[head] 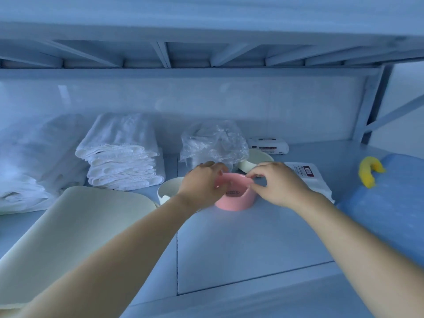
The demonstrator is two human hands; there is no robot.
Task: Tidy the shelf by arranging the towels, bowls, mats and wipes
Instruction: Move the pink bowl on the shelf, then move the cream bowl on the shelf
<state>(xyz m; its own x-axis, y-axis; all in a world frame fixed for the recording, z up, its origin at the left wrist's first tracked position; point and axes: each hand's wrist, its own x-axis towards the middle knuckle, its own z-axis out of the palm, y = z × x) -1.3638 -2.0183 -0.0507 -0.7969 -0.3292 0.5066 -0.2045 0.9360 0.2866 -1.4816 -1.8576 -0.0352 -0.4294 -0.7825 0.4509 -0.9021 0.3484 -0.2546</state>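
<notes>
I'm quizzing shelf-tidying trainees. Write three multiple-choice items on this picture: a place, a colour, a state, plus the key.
1. The stack of folded white towels lies: A) behind-left of the round pink bowl B) on the floor C) inside a bowl
2. The curved object on the flat blue mat is: A) yellow B) red C) black
3. The left hand and right hand: A) hang idle B) both hold the pink bowl's rim C) fold a towel
Key: A, towels sit back left; A, yellow against blue; B, both hands' fingers close on the rim.
</notes>
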